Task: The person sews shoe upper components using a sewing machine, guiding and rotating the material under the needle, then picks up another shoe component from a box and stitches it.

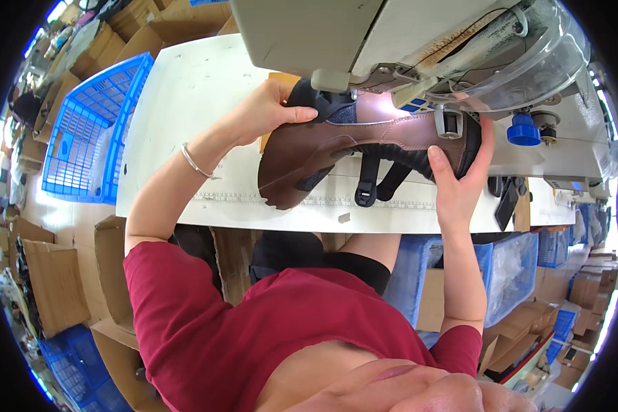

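Observation:
A brown shoe upper [302, 154] with black padded edging lies on the white sewing machine table, its right part under the machine's metal presser part [450, 125]. My left hand [264, 113] is closed on the upper's black far-left edge, thumb on top. At the right end, my right hand [463, 180] grips the black-trimmed brown part between thumb and fingers. A black strap with a buckle [366, 193] hangs from the upper toward me. Light shines near the stitching area; the needle tip is not visible.
The sewing machine head [309, 34] overhangs the far side, with a clear plastic cover [529, 69] and a blue knob [522, 130]. A blue basket [93, 130] stands left of the table [185, 82]. A black tool [507, 204] lies at right. Blue crates [511, 268] stand below.

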The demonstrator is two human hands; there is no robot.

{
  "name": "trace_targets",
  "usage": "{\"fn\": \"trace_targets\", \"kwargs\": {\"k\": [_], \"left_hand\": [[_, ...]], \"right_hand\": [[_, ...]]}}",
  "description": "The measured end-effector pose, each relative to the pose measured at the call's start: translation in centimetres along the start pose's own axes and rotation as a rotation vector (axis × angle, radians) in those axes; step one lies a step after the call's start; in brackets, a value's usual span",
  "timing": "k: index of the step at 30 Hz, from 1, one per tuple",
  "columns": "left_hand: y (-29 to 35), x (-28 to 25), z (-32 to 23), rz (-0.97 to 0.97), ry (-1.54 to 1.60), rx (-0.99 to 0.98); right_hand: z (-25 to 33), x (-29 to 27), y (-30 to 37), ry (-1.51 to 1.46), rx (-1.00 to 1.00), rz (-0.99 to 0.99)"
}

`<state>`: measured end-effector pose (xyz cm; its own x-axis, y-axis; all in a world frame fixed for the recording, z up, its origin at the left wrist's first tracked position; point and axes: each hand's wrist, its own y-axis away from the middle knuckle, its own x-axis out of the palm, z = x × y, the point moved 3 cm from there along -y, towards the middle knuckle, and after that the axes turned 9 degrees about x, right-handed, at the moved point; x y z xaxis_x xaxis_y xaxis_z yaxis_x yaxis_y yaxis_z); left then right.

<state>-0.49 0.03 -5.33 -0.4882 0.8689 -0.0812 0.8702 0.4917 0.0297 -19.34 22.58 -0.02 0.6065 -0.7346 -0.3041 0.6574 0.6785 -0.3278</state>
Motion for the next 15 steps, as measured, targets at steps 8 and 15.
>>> {"fn": "trace_targets", "kwargs": {"k": [8,15], "left_hand": [[-1.0,-1.2,-0.1,0.179,0.248,-0.176],[-1.5,-0.1,0.1,0.282,0.484,-0.213]], "right_hand": [[-0.6,-0.4,0.5,-0.014,-0.086,0.000],[-0.8,-0.1,0.4,-0.002,-0.112,0.016]]}}
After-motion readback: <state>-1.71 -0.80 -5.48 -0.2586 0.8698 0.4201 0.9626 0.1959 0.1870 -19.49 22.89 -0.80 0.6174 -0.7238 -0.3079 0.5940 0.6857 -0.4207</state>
